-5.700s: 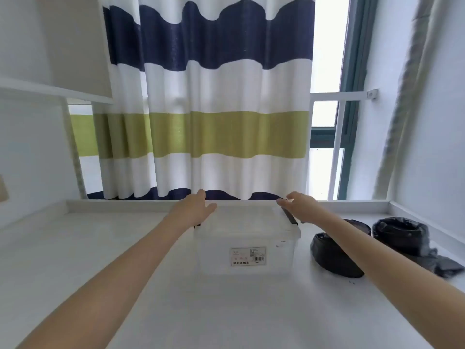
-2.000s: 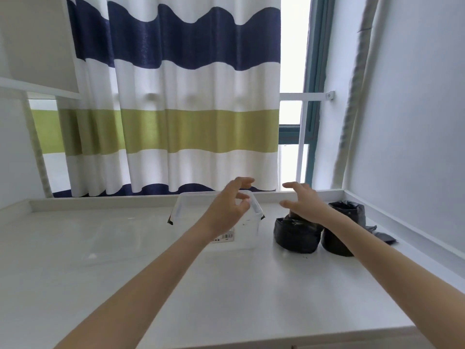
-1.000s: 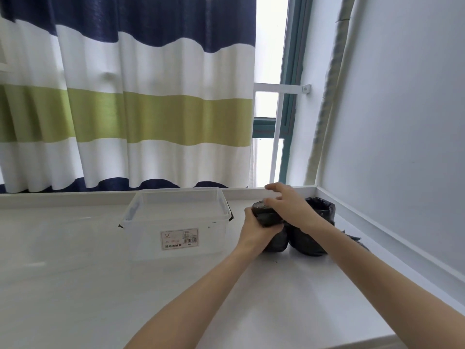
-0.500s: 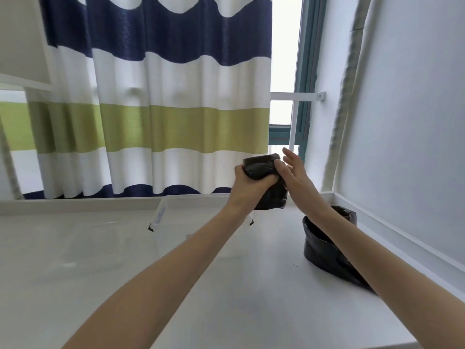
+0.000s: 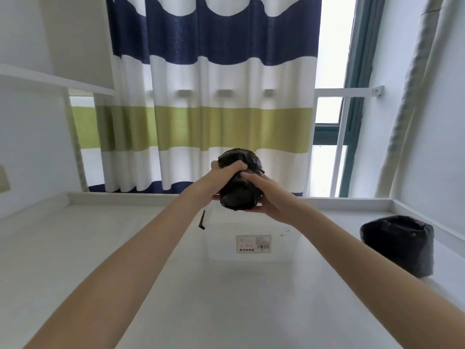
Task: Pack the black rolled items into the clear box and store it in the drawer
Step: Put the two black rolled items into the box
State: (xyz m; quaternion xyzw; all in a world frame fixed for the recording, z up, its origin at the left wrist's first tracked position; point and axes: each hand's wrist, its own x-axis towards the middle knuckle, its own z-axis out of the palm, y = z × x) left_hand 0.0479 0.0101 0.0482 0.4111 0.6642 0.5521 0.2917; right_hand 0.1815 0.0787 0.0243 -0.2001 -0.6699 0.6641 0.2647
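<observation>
A black rolled item [image 5: 239, 195] is held up in the air just above the clear box [image 5: 251, 235]. My left hand [image 5: 221, 176] grips its upper left side and my right hand [image 5: 269, 195] wraps its right side and underside. The clear box stands on the white table with its lid off, a white barcode label [image 5: 253, 244] on its front wall and a black latch [image 5: 202, 220] at its left end. A second black rolled item [image 5: 400, 244] stands on the table at the right, apart from the box.
The white table [image 5: 226, 298] has a raised rim along the back and right sides. A striped curtain [image 5: 208, 96] hangs behind it, with a window frame [image 5: 352, 114] to the right. A shelf edge [image 5: 50, 79] juts out at the upper left.
Both hands carried the black rolled item leftward from beside the second roll to just above the clear box. My right hand now wraps the roll more fully.
</observation>
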